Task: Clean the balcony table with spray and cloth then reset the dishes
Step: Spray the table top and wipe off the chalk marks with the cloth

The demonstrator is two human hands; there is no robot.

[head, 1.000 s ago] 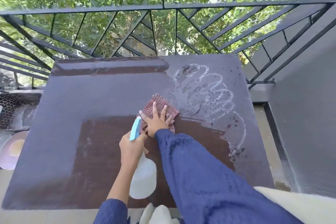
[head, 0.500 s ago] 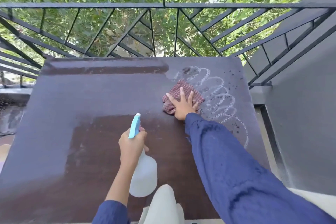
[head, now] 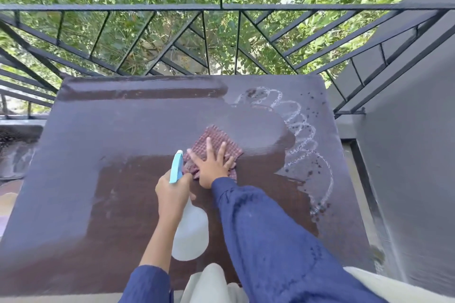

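The red checked cloth (head: 216,139) lies flat on the worktop (head: 98,130), a little toward 12 o'clock from its middle. Your right grip (head: 213,167) is on it, fingers spread straight and pressing down, not curled round it. Judge the cloth soft, limp and probably damp. It will likely bunch if pushed from one edge, so bear on its middle with the flat palm and pinch a corner only to lift it.

At 7 o'clock of the cloth, your left grip (head: 172,194) is wrapped round the neck of the spray bottle (head: 189,236). The bottle looks like light plastic, possibly slick when wet.

A looping foam trail (head: 302,130) runs unwiped from 1 to 4 o'clock of the cloth. The railing (head: 221,7) stands at 12 o'clock.
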